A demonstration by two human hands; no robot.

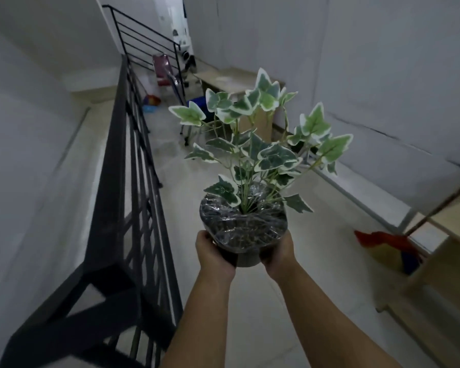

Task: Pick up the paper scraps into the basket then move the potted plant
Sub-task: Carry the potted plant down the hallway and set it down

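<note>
Hands grip the load from both sides: the left hand (213,249) wraps the left wall of the round dark pot and the right hand (276,251) wraps its right wall, fingers curled under the rim, both forearms extended forward. The potted plant (246,208) is held upright in the air above the floor, in front of the person, touching no surface. Its pot mouth is covered with crinkled, glossy clear plastic film (239,227) over dark soil. Thin pale-green stems rise through the film and carry lobed, ivy-shaped leaves, dark and light green with cream-white edges.

Below the pot lies a smooth, pale cream tiled floor (250,301). To the left runs a black metal railing (133,181) of straight bars, bordering a stair opening with grey-white plaster walls. To the right stands a light wooden furniture piece (446,261); a broom with red, yellow and blue bristles (388,245) leans against it, its long handle angled up to the right. A plain grey-white wall (383,75) closes the right side.

At the far end of the corridor stand a light wooden table (237,78), a blue bin (197,102), a dark red chair (162,70) and a white appliance (175,19); finer detail there is blurred.
</note>
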